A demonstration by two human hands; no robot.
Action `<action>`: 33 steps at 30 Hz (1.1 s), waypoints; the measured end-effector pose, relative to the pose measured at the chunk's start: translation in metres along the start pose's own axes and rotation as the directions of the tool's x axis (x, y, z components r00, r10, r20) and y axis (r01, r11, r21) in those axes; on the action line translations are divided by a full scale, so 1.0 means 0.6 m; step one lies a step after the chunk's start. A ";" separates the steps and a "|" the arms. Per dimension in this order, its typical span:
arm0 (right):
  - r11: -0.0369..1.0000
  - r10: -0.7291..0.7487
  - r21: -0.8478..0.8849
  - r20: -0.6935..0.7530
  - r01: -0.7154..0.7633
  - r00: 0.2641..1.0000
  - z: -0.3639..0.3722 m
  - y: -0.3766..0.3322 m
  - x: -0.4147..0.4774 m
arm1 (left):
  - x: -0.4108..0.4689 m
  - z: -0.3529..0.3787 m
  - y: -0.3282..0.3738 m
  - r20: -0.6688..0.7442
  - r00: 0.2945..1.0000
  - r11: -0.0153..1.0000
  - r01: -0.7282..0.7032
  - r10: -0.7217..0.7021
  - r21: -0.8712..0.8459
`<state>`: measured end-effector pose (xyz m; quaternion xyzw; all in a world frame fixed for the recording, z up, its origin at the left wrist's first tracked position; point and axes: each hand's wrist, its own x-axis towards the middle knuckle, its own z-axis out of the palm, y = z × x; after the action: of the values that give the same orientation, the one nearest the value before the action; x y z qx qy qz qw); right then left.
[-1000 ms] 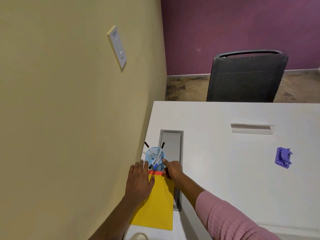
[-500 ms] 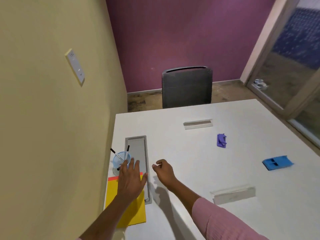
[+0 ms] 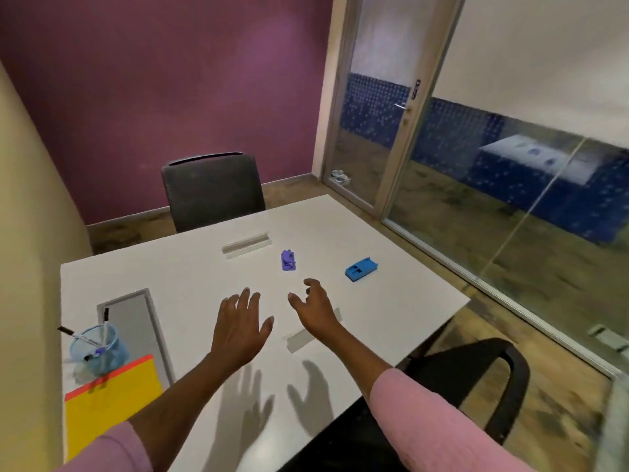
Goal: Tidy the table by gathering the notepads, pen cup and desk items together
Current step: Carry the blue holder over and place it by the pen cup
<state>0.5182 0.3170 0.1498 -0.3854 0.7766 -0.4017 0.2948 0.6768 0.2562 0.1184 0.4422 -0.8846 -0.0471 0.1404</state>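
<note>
Pen cup [image 3: 98,349], a translucent blue one with several pens leaning in it, stands at the left edge of the white worktop [image 3: 204,277], just beside the grey cable hatch [image 3: 136,321]. Touching the cup's near side lies a yellow notepad [image 3: 105,400] with a red top strip. Well to the right of the cup, both hands hover above the bare middle of the worktop, holding nothing: the left hand [image 3: 240,330] flat with fingers spread, the right hand [image 3: 315,306] with fingers loosely curled and apart. Farther right of the cup, beyond the hands, sit a small purple desk item [image 3: 288,260] and a blue desk item [image 3: 361,269], well apart from each other.
</note>
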 end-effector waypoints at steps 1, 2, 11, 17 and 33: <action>1.000 0.001 -0.004 -0.028 -0.001 1.000 -0.026 0.007 -0.008 | 0.002 -0.002 0.023 0.004 1.000 1.000 -0.029 0.029 -0.007; 1.000 0.001 -0.011 -0.054 -0.002 0.999 -0.051 0.014 -0.016 | 0.005 -0.004 0.045 0.000 0.998 0.998 -0.061 0.061 -0.018; 0.999 0.042 -0.023 -0.222 -0.048 0.974 -0.213 0.088 -0.077 | 0.030 -0.004 0.219 -0.010 0.965 0.964 -0.263 0.263 -0.047; 0.998 0.056 -0.023 -0.261 -0.064 0.964 -0.294 0.135 -0.082 | 0.057 0.002 0.311 -0.024 0.951 0.949 -0.310 0.309 -0.059; 0.996 -0.087 -0.041 -0.188 0.081 0.978 -0.624 0.312 -0.025 | 0.144 0.093 0.603 -0.030 0.971 0.970 -0.233 0.236 0.068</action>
<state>0.1709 0.5494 0.1813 -0.3828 0.7908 -0.4357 0.1959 0.3332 0.4040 0.1579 0.3396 -0.9289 0.0064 0.1475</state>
